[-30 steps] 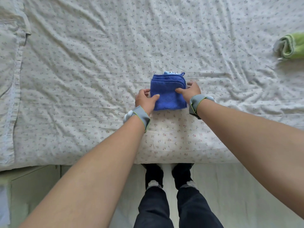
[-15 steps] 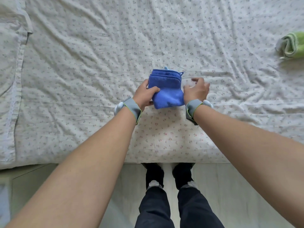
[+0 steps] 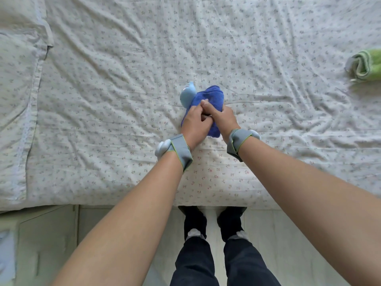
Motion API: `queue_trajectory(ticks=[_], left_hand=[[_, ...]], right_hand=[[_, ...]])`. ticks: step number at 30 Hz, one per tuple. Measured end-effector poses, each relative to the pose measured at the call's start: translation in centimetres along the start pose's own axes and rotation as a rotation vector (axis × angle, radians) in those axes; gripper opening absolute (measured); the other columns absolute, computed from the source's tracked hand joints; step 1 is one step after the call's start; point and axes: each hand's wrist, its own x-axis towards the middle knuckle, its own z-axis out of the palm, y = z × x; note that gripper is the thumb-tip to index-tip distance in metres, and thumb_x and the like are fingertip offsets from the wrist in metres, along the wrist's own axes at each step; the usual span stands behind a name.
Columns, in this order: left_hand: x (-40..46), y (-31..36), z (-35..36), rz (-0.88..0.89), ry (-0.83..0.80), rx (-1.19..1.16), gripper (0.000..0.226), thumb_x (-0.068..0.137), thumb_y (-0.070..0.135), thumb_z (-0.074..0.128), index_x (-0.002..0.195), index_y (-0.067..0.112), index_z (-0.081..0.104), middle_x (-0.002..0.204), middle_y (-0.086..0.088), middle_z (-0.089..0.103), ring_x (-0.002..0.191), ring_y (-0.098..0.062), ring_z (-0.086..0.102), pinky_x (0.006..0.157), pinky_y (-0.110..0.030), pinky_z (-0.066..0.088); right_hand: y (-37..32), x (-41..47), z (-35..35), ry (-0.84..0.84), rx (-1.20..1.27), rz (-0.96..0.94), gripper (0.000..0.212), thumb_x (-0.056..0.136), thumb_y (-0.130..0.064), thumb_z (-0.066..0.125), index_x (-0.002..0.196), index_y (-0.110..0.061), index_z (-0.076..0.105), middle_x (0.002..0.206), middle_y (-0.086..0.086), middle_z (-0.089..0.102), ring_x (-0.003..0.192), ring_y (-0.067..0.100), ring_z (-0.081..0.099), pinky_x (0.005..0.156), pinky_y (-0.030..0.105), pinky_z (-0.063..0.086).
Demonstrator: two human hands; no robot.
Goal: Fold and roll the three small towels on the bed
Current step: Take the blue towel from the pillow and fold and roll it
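A rolled green towel point(image 3: 366, 66) lay well apart at three o'clock of the blue towel point(image 3: 210, 100), nothing between them. The blue towel sat mid-bed point(image 3: 123, 79), long axis running twelve to six. The left hand point(image 3: 194, 124) and right hand point(image 3: 221, 117) gripped it, fingers curled. Open sheet lay all around.

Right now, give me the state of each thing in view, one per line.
Blue towel: partly rolled, on the bed, gripped by both hands.
Green towel: rolled, lying apart at the right edge.
Left hand: fingers curled on the blue towel.
Right hand: gripping the blue towel.
Bed: sheet wrinkled.
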Motion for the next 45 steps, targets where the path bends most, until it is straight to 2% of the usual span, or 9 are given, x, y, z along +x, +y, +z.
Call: queue_trajectory(ticks=[4,8,12,18,24,29,33,40,45], left_hand=[[-0.6,-2.2,-0.3,-0.070,0.044,-0.275,0.036,0.089,0.022,0.064,0.124,0.019,0.070,0.111,-0.001,0.073,0.101,-0.015,0.070,0.101,-0.048,0.056],[-1.1,-4.3,-2.1,-0.251,0.123,-0.424,0.039,0.093,0.027,0.075,0.130,0.024,0.064,0.113,0.004,0.068,0.103,-0.011,0.068,0.098,-0.043,0.059],[-2.3,-5.1,-3.5,-0.461,-0.216,-0.572,0.056,0.093,0.048,0.073,0.143,0.045,0.048,0.136,0.010,0.064,0.118,-0.008,0.065,0.097,-0.046,0.056],[-3.0,-5.5,-2.9,-0.431,-0.371,-0.828,0.054,0.097,0.031,0.073,0.144,0.042,0.048,0.144,-0.004,0.062,0.119,-0.030,0.069,0.099,-0.055,0.057],[-2.9,-4.3,-2.1,-0.421,-0.545,-0.787,0.042,0.103,0.051,0.057,0.145,0.052,0.050,0.150,0.001,0.057,0.126,-0.035,0.066,0.103,-0.062,0.052],[-2.6,-4.0,-1.8,-0.391,-0.439,-0.856,0.047,0.104,0.039,0.059,0.147,0.052,0.046,0.132,0.006,0.061,0.093,-0.018,0.063,0.080,-0.036,0.053],[-2.4,-4.2,-1.9,-0.371,-0.418,-0.881,0.049,0.104,0.026,0.062,0.147,0.046,0.050,0.120,0.005,0.064,0.084,-0.014,0.057,0.069,-0.029,0.046],[-1.6,-4.9,-2.7,-0.261,-0.359,-0.692,0.065,0.092,-0.006,0.068,0.146,0.029,0.057,0.142,-0.002,0.061,0.117,-0.017,0.067,0.093,-0.031,0.058],[-0.1,-5.0,-3.4,-0.097,-0.229,-0.285,0.085,0.078,-0.010,0.074,0.151,0.028,0.050,0.144,-0.002,0.054,0.128,-0.022,0.060,0.107,-0.032,0.053]], right_hand=[[1.1,0.3,-1.4,0.053,0.008,0.068,0.014,0.086,-0.021,0.077,0.090,-0.009,0.071,0.093,0.014,0.074,0.092,0.033,0.072,0.088,0.051,0.059],[1.5,-0.6,-2.5,0.088,0.098,0.160,0.006,0.080,-0.011,0.063,0.086,-0.010,0.063,0.083,0.010,0.061,0.083,0.027,0.062,0.071,0.040,0.054],[1.5,-1.3,-3.5,0.035,0.153,0.296,0.018,0.079,-0.021,0.062,0.095,-0.012,0.063,0.090,0.012,0.063,0.079,0.031,0.066,0.067,0.054,0.059],[1.2,-1.4,-3.8,-0.006,0.246,0.289,0.030,0.074,-0.027,0.066,0.098,-0.008,0.066,0.095,0.014,0.068,0.081,0.029,0.068,0.073,0.040,0.057],[0.4,-1.2,-4.1,-0.105,0.335,0.322,0.038,0.092,-0.025,0.056,0.117,0.003,0.059,0.104,0.019,0.068,0.090,0.027,0.069,0.079,0.036,0.056],[0.3,-1.3,-4.6,-0.171,0.397,0.337,0.034,0.098,-0.023,0.048,0.120,0.001,0.058,0.094,0.015,0.072,0.079,0.023,0.071,0.071,0.031,0.058],[0.7,-1.3,-5.1,-0.135,0.325,0.338,0.044,0.098,-0.024,0.053,0.133,0.003,0.054,0.109,0.019,0.070,0.089,0.025,0.070,0.078,0.035,0.057],[2.1,-0.3,-6.6,-0.073,0.276,0.203,0.089,0.078,-0.001,0.081,0.151,-0.024,0.036,0.138,0.019,0.053,0.111,0.033,0.070,0.081,0.045,0.062],[1.5,-0.1,-6.5,-0.193,0.019,0.108,0.080,0.077,0.020,0.066,0.141,-0.026,0.053,0.119,0.024,0.059,0.093,0.033,0.069,0.083,0.046,0.061]])
